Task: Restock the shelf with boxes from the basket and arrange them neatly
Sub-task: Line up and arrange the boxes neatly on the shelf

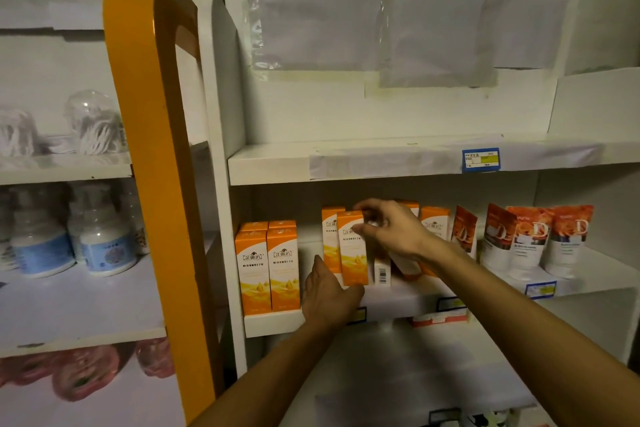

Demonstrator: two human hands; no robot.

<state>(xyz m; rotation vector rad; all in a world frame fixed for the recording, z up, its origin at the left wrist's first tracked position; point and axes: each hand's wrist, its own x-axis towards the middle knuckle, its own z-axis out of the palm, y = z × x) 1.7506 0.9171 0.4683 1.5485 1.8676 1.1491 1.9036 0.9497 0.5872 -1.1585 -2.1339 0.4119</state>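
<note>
Tall orange and white boxes stand on the middle white shelf (398,302). A neat group of several boxes (266,267) sits at the shelf's left end. My right hand (391,229) pinches the top of an upright orange box (351,253) in the shelf's middle, with another box (330,236) just behind it. My left hand (329,295) rests on the shelf in front of that box, fingers straight and touching its lower left side. A tilted box (407,265) leans under my right wrist, and further boxes (434,224) stand behind. The basket is out of view.
Orange and white tubes (533,236) stand at the shelf's right end. An orange upright post (162,166) divides this unit from the left shelves, which hold white bottles (100,239). The upper shelf (381,159) carries a blue price tag (480,159).
</note>
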